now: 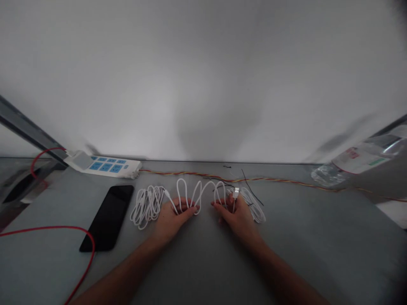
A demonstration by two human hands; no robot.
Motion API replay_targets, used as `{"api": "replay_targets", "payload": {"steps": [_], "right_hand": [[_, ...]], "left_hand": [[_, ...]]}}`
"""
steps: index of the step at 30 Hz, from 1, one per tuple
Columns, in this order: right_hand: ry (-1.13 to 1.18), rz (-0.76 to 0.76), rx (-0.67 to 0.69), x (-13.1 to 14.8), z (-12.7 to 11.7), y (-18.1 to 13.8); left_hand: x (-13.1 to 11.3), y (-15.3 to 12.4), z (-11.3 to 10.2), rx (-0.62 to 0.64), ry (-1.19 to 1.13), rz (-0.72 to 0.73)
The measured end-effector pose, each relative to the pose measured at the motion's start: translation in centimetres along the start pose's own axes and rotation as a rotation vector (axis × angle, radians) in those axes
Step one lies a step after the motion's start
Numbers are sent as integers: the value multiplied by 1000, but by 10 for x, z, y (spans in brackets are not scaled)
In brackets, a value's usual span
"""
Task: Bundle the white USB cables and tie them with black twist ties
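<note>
A white USB cable (200, 192) arches in several loops between my two hands on the grey table (203, 254). My left hand (173, 218) pinches the loops at their left end, fingers closed on the cable. My right hand (237, 216) grips the right end, and the cable's USB plug (235, 192) sticks up above its fingers. A coiled bundle of white cable (148, 205) lies just left of my left hand. Another white coil (254, 205) lies partly hidden behind my right hand.
A black phone (110, 216) lies face up at left. A white power strip (104, 165) with blue sockets sits against the wall. A red cable (73, 231) curves at the left, a twisted orange wire (270, 180) runs along the back, and plastic bags (359, 163) lie at right.
</note>
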State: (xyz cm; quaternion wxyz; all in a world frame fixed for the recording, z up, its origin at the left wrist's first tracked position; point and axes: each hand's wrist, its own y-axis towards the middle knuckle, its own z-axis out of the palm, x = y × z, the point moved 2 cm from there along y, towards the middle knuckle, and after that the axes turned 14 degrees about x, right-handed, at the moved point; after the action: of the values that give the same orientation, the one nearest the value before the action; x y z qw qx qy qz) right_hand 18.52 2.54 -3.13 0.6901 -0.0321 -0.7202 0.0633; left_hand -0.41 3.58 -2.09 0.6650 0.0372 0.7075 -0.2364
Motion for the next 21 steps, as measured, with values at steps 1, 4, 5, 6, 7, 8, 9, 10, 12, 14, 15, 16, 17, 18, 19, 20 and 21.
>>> {"api": "replay_targets", "payload": {"steps": [1, 4, 5, 6, 7, 8, 9, 10, 12, 14, 15, 16, 17, 18, 19, 20, 21], "right_hand": [[3, -4, -1, 0, 0, 0], [4, -1, 18, 1, 0, 0], [3, 3, 27, 1, 0, 0], [5, 6, 34, 2, 0, 0], [7, 8, 38, 3, 0, -1], [8, 7, 37, 3, 0, -1], [9, 6, 33, 4, 0, -1], [9, 6, 28, 4, 0, -1], [1, 5, 16, 4, 0, -1], [-6, 2, 13, 5, 0, -1], [-8, 4, 14, 5, 0, -1], [-11, 6, 16, 5, 0, -2], [-12, 8, 22, 5, 0, -2], [-11, 11, 29, 6, 0, -2], [-8, 13, 32, 6, 0, -2], [-5, 13, 39, 6, -1, -2], [-5, 12, 44, 6, -1, -2]], "left_hand": [[0, 0, 0, -2, 3, -2], [0, -1, 0, -6, 14, -2], [0, -1, 0, -4, 14, -2], [0, 0, 0, 0, 10, 0], [0, 0, 0, 2, 2, 2], [1, 0, 0, 4, -7, 6], [1, 0, 0, 6, -13, 10], [1, 0, 0, 7, -15, 10], [1, 0, 0, 9, -1, 9], [1, 0, 0, 7, 18, 9], [1, 0, 0, 5, 21, 9], [1, 0, 0, 4, 20, 8], [1, 0, 0, 5, 17, 6], [1, 0, 1, 6, 12, 5], [1, 0, 1, 6, 9, 5], [1, 0, 1, 7, 8, 5], [1, 0, 1, 5, 10, 3]]}}
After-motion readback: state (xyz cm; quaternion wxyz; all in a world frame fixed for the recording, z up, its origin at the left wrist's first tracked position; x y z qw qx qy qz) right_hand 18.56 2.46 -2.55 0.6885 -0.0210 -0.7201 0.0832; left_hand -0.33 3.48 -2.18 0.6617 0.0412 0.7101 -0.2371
